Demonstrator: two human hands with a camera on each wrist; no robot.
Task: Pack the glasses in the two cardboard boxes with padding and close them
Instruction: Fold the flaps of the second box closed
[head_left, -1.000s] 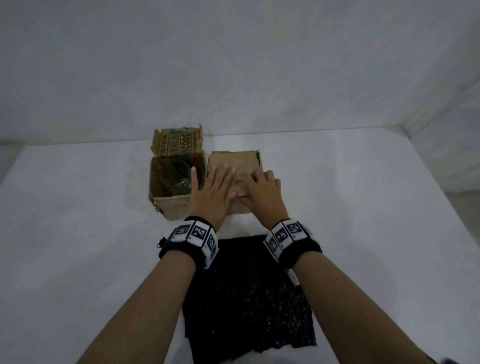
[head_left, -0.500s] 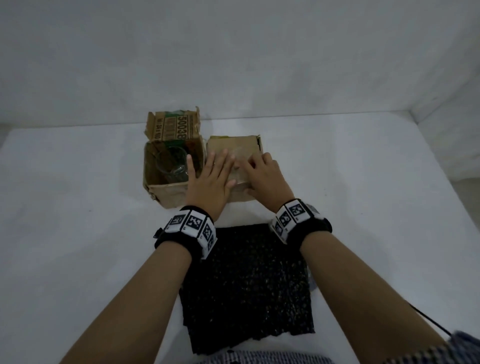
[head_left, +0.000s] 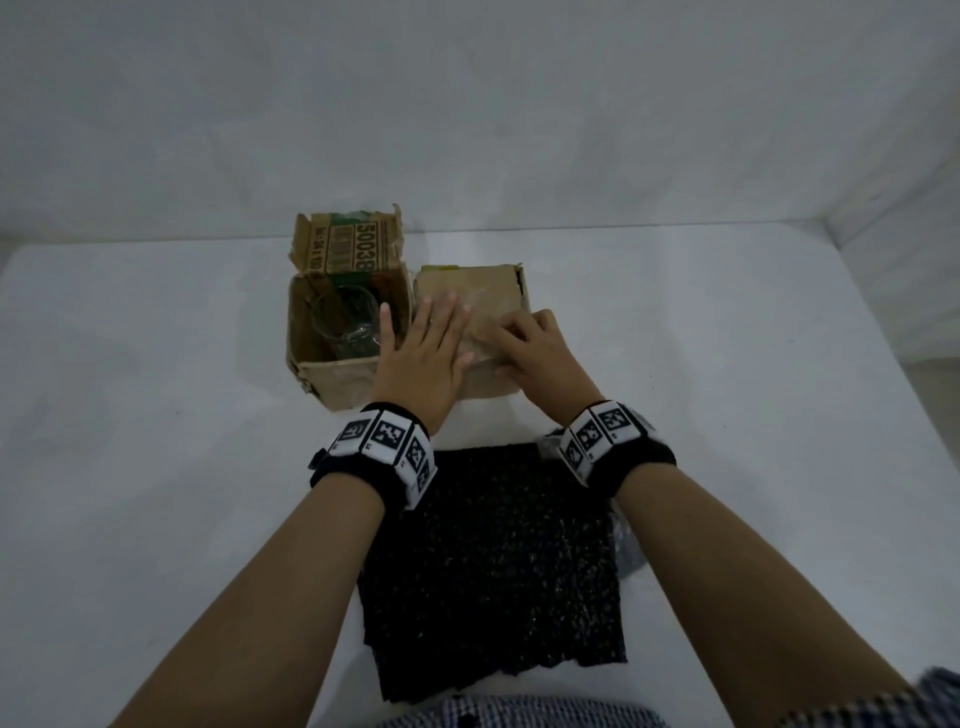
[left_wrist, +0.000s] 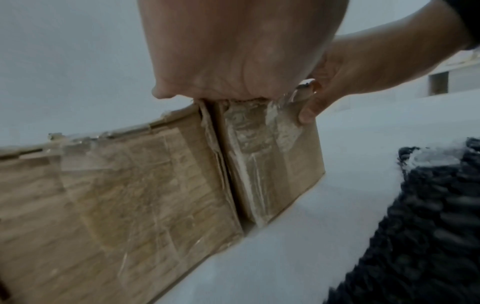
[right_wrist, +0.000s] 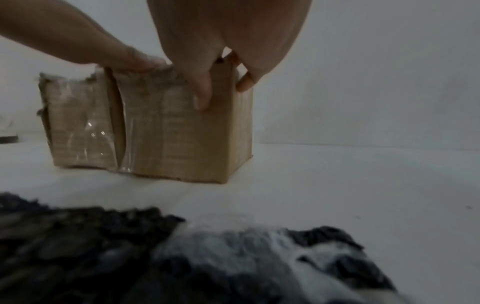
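Observation:
Two cardboard boxes stand side by side on the white table. The left box (head_left: 332, 379) is open, with its flap upright at the back and a clear glass (head_left: 348, 322) inside. The right box (head_left: 488, 286) is closed, with shiny tape on its top. My left hand (head_left: 421, 353) lies flat on that lid with straight fingers, its thumb over the open box. My right hand (head_left: 530, 348) rests on the lid's near edge with bent fingers. In the right wrist view its thumb (right_wrist: 202, 98) hangs down the front face of the right box (right_wrist: 187, 139).
A black sheet of padding (head_left: 493, 545) lies on the table (head_left: 156, 467) just in front of the boxes, under my wrists. Some clear wrap (head_left: 626, 540) pokes out at its right edge. White walls close off the table at the back and right.
Both hands stay on the closed box's lid. The head view has tipped down, so the boxes sit higher in the picture.

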